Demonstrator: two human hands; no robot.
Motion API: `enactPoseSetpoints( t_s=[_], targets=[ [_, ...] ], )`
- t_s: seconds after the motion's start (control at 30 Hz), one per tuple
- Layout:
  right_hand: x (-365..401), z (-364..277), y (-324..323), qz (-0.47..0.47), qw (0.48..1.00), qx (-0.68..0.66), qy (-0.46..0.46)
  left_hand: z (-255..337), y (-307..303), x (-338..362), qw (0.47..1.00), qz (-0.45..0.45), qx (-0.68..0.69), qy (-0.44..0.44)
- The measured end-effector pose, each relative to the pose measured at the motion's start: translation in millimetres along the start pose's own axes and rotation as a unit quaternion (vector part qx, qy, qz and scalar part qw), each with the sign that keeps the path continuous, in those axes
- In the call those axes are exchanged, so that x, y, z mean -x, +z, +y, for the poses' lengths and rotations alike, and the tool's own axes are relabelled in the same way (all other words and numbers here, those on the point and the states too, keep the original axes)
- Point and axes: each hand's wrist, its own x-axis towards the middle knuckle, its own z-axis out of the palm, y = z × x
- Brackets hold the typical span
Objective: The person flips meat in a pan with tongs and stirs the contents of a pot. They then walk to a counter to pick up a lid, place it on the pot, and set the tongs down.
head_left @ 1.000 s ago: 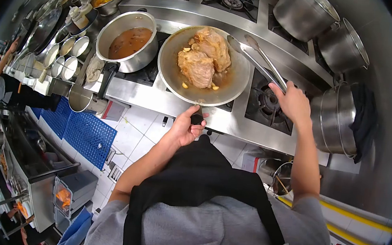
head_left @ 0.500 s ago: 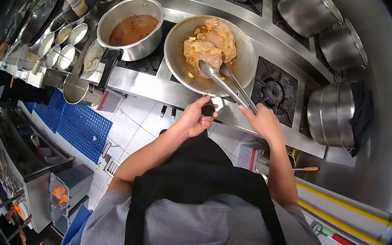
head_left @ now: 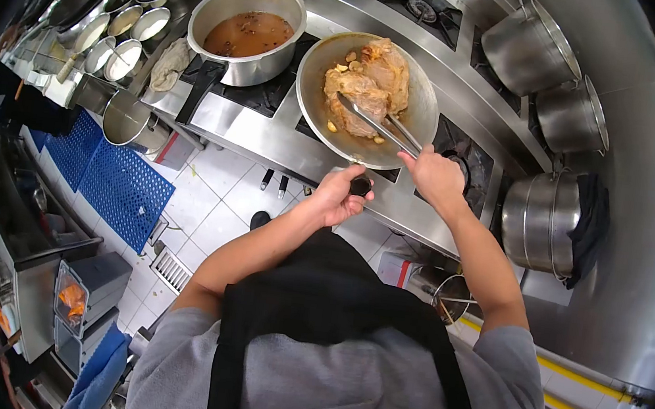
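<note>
A wide pan [head_left: 422,139] on the stove holds browned meat [head_left: 355,96] with several garlic cloves and some liquid. My right hand [head_left: 436,174] is closed around metal tongs [head_left: 374,121], whose arms reach over the pan's right side and whose tips are at the meat. Below the pan's near rim, my left hand [head_left: 340,196] grips the dark end of the pan handle [head_left: 360,185].
Left of the pan stands a pot [head_left: 255,74] of brown liquid, its black handle toward me. Large steel pots [head_left: 531,50] line the right side. Small bowls [head_left: 123,59] sit at the left. A blue mat [head_left: 126,187] lies on the floor. Part of another person [head_left: 31,97] shows far left.
The view has shifted, so the stove sits further right. The tongs' tips have come to the upper part of the nearer meat, and my right hand has moved closer to the pan's rim.
</note>
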Motion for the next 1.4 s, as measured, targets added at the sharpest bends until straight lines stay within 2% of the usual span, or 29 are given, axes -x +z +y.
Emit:
enactPoseSetpoints(
  t_s=[0.07,0.17,0.2,0.23,0.33,0.37,0.43,0.5,0.57,0.63,0.7,0.77,0.83,0.93,1.1,1.27,1.3,1.37,1.4],
  targets=[
    [11.6,-4.8,13.1,0.082,0.996,0.025,-0.026,-1.6,-0.7,0.3,1.0,0.006,0.002,-0.008],
    [28.9,-6.2,34.8,0.103,0.995,0.007,0.003,0.4,-2.5,0.3,1.0,-0.001,-0.003,-0.007],
    [35.2,1.4,31.2,0.013,0.998,-0.036,0.044,-0.5,-2.4,-1.6,1.0,-0.004,-0.004,-0.009],
    [36.6,6.9,23.9,0.013,0.998,-0.038,0.051,-1.1,-4.0,-1.7,1.0,-0.008,-0.001,-0.008],
    [21.2,25.0,7.3,-0.081,0.973,-0.201,0.078,-1.2,-3.2,-1.7,1.0,-0.002,-0.008,-0.01],
    [13.6,27.7,2.3,-0.08,0.973,-0.203,0.08,-0.4,-3.3,-1.6,1.0,0.001,-0.009,-0.011],
    [-3.2,30.8,-7.3,-0.137,0.967,-0.211,0.041,-0.7,-4.3,-1.7,1.0,-0.004,-0.006,-0.017],
    [-27.8,34.6,2.8,-0.117,0.972,-0.203,0.026,-0.8,-2.9,-1.2,1.0,-0.002,0.004,-0.013],
    [-45.2,27.1,-6.5,-0.205,0.951,-0.225,0.051,-1.2,-1.1,0.2,1.0,0.0,0.005,-0.011],
    [-66.4,43.9,12.9,-0.232,0.937,-0.26,0.029,-1.9,-1.2,1.3,1.0,0.003,0.01,-0.009],
    [-65.8,39.2,1.4,-0.205,0.94,-0.271,0.037,-3.8,-2.3,0.0,1.0,-0.002,0.001,0.004],
    [-63.7,34.4,-9.5,-0.204,0.955,-0.21,0.053,-4.4,-4.4,-1.3,0.999,-0.027,0.016,0.004],
    [-59.5,27.3,-15.1,-0.106,0.989,-0.108,-0.002,-3.6,-2.9,-1.6,1.0,-0.022,0.019,0.005],
    [-37.3,1.1,-48.3,-0.124,0.991,-0.037,0.041,-4.4,-6.6,-5.5,0.999,-0.025,0.025,-0.001],
    [-16.2,-13.9,-45.3,-0.074,0.996,0.047,0.017,-1.5,0.8,-3.5,1.0,-0.011,0.013,-0.006],
    [-8.8,-14.5,-24.0,0.038,0.988,0.148,-0.008,-0.5,-2.0,-8.3,0.998,-0.04,0.035,-0.04],
    [-7.3,-12.5,-19.5,0.036,0.989,0.145,-0.001,0.6,-1.5,-8.2,0.998,-0.039,0.037,-0.042],
    [-1.6,-10.0,-10.7,0.109,0.978,0.178,-0.018,3.1,-0.8,-9.1,0.998,-0.037,0.032,-0.05],
    [0.9,-10.0,-8.4,0.109,0.978,0.178,-0.014,5.9,0.3,-11.2,0.997,-0.049,0.044,-0.048]
  ],
)
